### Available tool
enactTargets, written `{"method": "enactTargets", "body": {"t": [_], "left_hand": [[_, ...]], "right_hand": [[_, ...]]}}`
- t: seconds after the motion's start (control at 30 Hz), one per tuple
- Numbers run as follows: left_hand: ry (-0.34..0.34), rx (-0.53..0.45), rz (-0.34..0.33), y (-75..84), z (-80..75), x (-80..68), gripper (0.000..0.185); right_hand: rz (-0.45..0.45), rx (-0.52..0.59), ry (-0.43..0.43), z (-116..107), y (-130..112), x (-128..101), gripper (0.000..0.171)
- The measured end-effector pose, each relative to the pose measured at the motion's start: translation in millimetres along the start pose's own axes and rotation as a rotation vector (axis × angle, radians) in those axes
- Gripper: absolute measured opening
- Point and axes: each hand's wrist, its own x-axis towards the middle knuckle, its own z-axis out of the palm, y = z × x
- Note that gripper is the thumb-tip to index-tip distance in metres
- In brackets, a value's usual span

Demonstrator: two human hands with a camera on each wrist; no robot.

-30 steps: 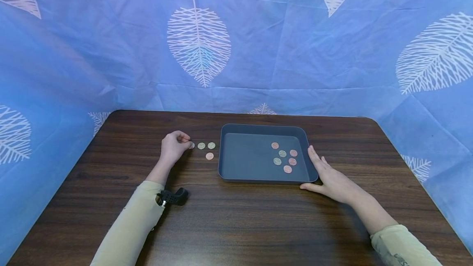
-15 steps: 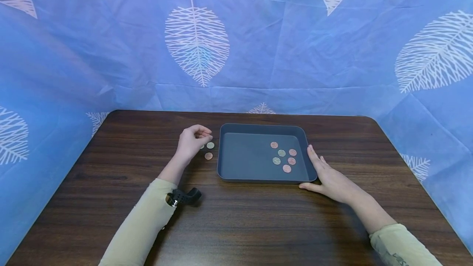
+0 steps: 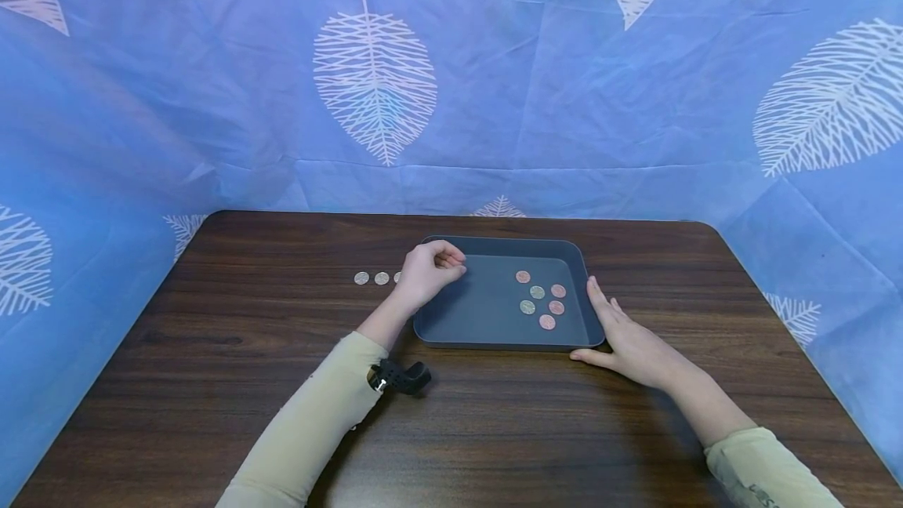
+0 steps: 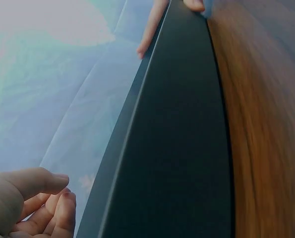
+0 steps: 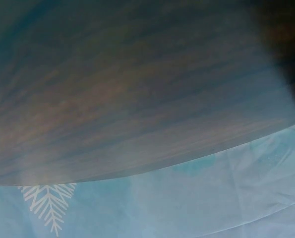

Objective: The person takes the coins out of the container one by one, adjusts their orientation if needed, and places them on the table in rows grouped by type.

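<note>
A dark grey tray (image 3: 494, 242) lies mid-table with several copper and silver coins (image 3: 540, 305) near its right side. My left hand (image 3: 451, 261) hovers over the tray's left edge, fingers curled and thumb against the fingertips in a pinch, as around a small coin that the fingers hide. The left wrist view shows those curled fingers (image 4: 43, 198) beside the tray wall (image 4: 177, 148). Two coins (image 3: 371, 278) lie in a row on the table left of the hand; a third peeks out behind it. My right hand (image 3: 621, 335) rests flat against the tray's right wall, fingers straight.
The dark wooden table (image 3: 212, 382) is walled on three sides by blue cloth with white leaves (image 3: 374, 77). A black strap (image 3: 399, 376) sits on my left wrist. The right wrist view shows only blurred table surface (image 5: 112, 99) and cloth.
My left hand has travelled right from the row of coins on the table to above the tray's left edge. The right hand and the tray have stayed put.
</note>
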Motion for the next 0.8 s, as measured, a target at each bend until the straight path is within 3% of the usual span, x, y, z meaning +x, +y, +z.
{"method": "enactTargets", "body": {"t": [0.17,0.4,0.8], "left_hand": [[-0.052,0.029,0.028,8.2,22.8,7.2,0.013],[-0.11,0.066,0.03,7.1,49.1,15.1,0.01],[-0.173,0.064,-0.001,13.1,74.2,21.9,0.007]], "right_hand": [[-0.007,0.001,0.004,1.0,1.8,0.2,0.113],[-0.007,0.012,-0.001,2.2,3.5,1.0,0.113],[0.0,0.011,-0.004,2.3,4.4,2.3,0.113]]}}
